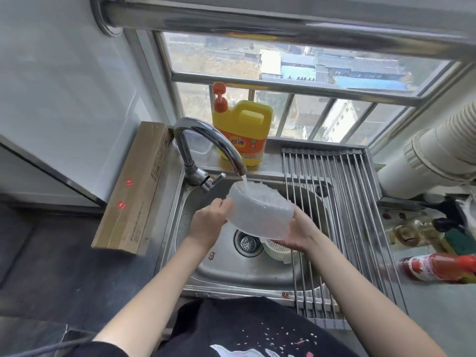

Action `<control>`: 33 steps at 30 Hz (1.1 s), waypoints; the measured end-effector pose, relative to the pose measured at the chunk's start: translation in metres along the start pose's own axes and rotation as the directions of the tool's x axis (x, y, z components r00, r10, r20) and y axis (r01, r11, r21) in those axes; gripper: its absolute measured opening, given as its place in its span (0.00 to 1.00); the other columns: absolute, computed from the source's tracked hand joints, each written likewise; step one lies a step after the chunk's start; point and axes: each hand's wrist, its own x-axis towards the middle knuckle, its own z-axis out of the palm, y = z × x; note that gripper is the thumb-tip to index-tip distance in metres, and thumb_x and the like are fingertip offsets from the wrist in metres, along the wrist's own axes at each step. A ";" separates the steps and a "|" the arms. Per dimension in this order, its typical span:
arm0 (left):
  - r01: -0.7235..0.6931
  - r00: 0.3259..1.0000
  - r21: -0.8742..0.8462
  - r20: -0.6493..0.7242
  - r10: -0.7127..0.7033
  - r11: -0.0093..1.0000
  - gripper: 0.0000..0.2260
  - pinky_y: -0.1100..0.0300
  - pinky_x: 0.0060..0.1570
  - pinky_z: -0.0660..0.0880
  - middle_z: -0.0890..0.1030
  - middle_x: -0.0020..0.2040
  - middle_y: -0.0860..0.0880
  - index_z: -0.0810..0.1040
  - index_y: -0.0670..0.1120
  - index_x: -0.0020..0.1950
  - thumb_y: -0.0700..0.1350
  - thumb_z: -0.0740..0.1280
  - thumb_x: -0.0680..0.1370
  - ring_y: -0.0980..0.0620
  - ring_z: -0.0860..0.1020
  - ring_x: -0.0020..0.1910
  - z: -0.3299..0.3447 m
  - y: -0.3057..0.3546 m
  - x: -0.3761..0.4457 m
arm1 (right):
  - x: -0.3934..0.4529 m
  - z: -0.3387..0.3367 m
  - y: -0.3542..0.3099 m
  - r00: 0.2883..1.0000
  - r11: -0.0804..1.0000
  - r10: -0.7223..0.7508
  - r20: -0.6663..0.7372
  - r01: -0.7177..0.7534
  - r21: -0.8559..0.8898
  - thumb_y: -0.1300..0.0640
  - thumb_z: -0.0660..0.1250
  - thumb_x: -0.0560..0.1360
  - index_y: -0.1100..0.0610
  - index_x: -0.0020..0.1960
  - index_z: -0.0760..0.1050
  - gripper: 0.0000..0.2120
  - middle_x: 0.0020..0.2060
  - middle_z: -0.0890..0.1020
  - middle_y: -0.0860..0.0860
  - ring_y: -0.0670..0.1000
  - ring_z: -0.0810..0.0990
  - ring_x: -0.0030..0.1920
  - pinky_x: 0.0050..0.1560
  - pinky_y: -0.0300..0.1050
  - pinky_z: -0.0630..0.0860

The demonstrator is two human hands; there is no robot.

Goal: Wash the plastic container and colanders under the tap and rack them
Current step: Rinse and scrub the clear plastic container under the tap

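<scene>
A translucent white plastic container (260, 211) is held upside down and tilted over the steel sink (226, 271). My left hand (208, 224) grips its left rim and my right hand (300, 233) supports its right side from below. Water runs from the chrome tap (206, 145) onto the container's upturned base. A pale green colander (277, 249) lies in the sink, mostly hidden under the container and my right hand. The roll-up steel rack (342, 202) covers the right part of the sink.
A yellow dish-soap jug with an orange pump (243, 130) stands on the ledge behind the tap. A long cardboard box (134, 186) lies to the left. A red sauce bottle (438, 266) and an oil bottle (414, 230) sit on the right counter under a white duct (432, 155).
</scene>
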 end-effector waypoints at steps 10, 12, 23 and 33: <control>0.653 0.545 -0.660 0.750 -0.374 -0.372 0.12 0.56 0.32 0.78 0.78 0.42 0.43 0.76 0.41 0.50 0.43 0.53 0.82 0.49 0.78 0.37 0.007 -0.023 0.007 | 0.018 0.024 0.015 0.944 0.955 -0.296 -0.146 0.287 -0.079 0.64 0.59 0.80 0.58 0.48 0.72 0.05 0.43 0.79 0.54 0.53 0.78 0.42 0.50 0.58 0.76; 0.652 0.605 -0.705 0.706 -0.368 -0.280 0.14 0.56 0.36 0.76 0.80 0.42 0.45 0.76 0.37 0.58 0.45 0.57 0.82 0.50 0.77 0.37 0.009 -0.019 0.007 | 0.019 0.021 0.018 0.931 0.943 -0.333 -0.152 0.324 -0.079 0.65 0.60 0.80 0.59 0.52 0.72 0.05 0.44 0.79 0.55 0.54 0.79 0.40 0.44 0.58 0.78; -0.057 0.998 -0.485 -0.009 0.060 0.873 0.12 0.57 0.57 0.74 0.82 0.55 0.46 0.79 0.45 0.56 0.34 0.62 0.77 0.49 0.78 0.57 -0.018 0.012 0.014 | -0.012 -0.029 0.004 0.930 0.913 -0.367 0.012 0.362 -0.189 0.36 0.49 0.77 0.57 0.51 0.71 0.25 0.57 0.75 0.62 0.63 0.76 0.57 0.45 0.69 0.77; -0.090 0.994 -0.284 -0.092 0.066 0.954 0.12 0.50 0.42 0.79 0.82 0.50 0.38 0.76 0.37 0.54 0.30 0.59 0.73 0.39 0.82 0.48 -0.003 0.014 -0.023 | -0.034 -0.026 0.019 0.787 0.582 -0.617 0.000 0.455 -0.674 0.48 0.53 0.81 0.58 0.49 0.73 0.16 0.54 0.78 0.57 0.57 0.78 0.51 0.38 0.56 0.80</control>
